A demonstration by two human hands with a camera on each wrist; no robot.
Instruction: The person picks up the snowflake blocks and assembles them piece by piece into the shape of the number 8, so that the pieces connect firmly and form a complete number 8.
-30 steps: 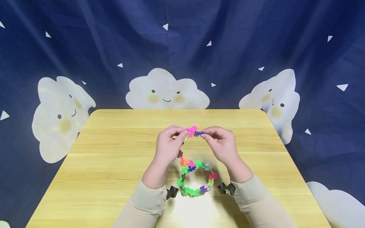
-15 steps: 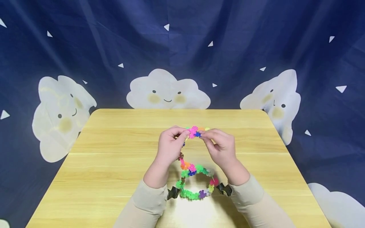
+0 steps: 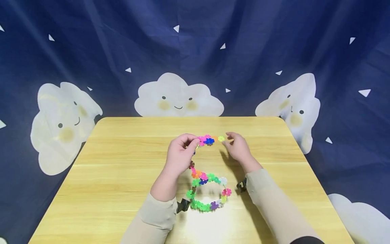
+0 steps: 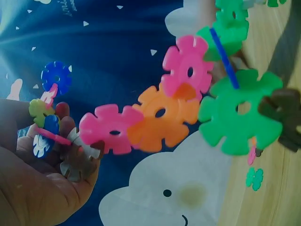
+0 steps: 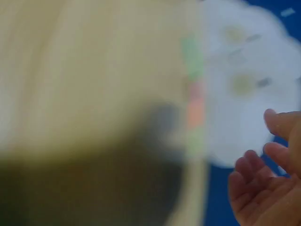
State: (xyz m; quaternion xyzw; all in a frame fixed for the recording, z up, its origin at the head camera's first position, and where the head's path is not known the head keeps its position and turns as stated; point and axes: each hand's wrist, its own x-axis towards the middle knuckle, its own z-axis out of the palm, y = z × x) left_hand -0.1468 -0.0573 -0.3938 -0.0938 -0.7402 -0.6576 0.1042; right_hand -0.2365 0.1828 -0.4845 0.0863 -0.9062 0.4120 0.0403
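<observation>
A chain of interlocking plastic flower discs (image 3: 203, 206) curves into a loop low in the head view. From the loop a strand rises to my left hand (image 3: 181, 154), whose thumb and fingers pinch it near its upper end. A blue flower disc (image 3: 209, 141) sits at that end, beside pink ones. In the left wrist view, an orange disc (image 4: 162, 117) and a large green disc (image 4: 241, 112) hang in the strand. My right hand (image 3: 240, 149) holds nothing; its thumb and fingers are spread beside a yellow flower disc (image 3: 221, 138). The right wrist view is blurred, but shows loosely curled fingers (image 5: 254, 172).
An orange flower disc (image 3: 215, 138) lies just left of the yellow one. The wooden table (image 3: 122, 152) ends at a far edge, with a dark blue cloth (image 3: 198, 51) with printed clouds behind. Black wrist mounts (image 3: 183, 205) jut from both sleeves.
My right hand has let go of the blue disc, moved right and opened beside the yellow disc. The blue disc stays at the chain's end. My left hand keeps its grip, nearly still.
</observation>
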